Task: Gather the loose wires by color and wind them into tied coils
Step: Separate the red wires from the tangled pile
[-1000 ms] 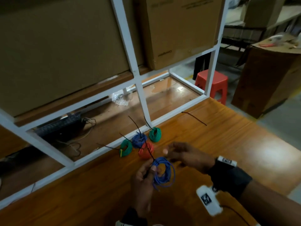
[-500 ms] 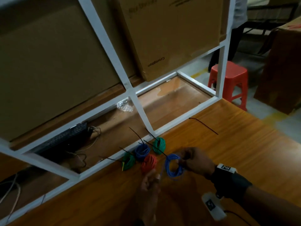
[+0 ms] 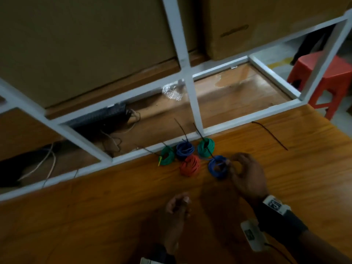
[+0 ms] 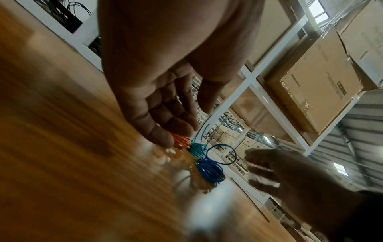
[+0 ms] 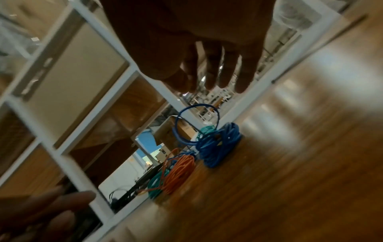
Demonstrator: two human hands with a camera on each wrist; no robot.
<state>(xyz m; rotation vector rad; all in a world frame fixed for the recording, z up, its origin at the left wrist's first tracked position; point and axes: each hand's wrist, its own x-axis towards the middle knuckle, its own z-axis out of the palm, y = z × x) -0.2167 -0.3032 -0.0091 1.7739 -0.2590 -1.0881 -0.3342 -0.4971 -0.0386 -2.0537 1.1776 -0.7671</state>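
Five tied coils lie together on the wooden table by the white frame: a green coil, a blue coil, a second green coil, an orange coil and a nearer blue coil. Black ties stick up from them. My right hand hovers just right of the nearer blue coil, fingers spread above it, holding nothing. Nearer to me, my left hand hangs loosely curled and empty over the table.
A loose black cable tie lies on the table to the right. The white metal shelf frame stands behind the coils, with cardboard boxes above and a black keyboard with cables under it. A red stool is far right.
My right hand carried the blue coil forward, laid it beside the orange one and let go. My left hand released it earlier and drew back toward me.
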